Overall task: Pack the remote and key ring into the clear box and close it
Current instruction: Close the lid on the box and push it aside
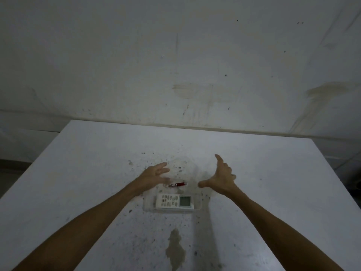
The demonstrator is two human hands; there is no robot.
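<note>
A white remote [174,201] with a grey screen lies flat inside a shallow clear box [197,207] at the table's middle. Just behind it lies a small red key ring item [177,185] with a metal tip; whether it sits inside the box I cannot tell. The box's clear walls and lid are hard to make out. My left hand [154,176] hovers at the left behind the box, fingers spread, touching nothing. My right hand [220,177] is raised at the right, fingers apart and thumb stretched toward the key ring, holding nothing.
The white table [88,173] is speckled with dark spots and has a brownish stain [175,249] near its front. Its back edge meets a stained white wall [175,65]. The left edge of the table drops to a dark floor [11,169].
</note>
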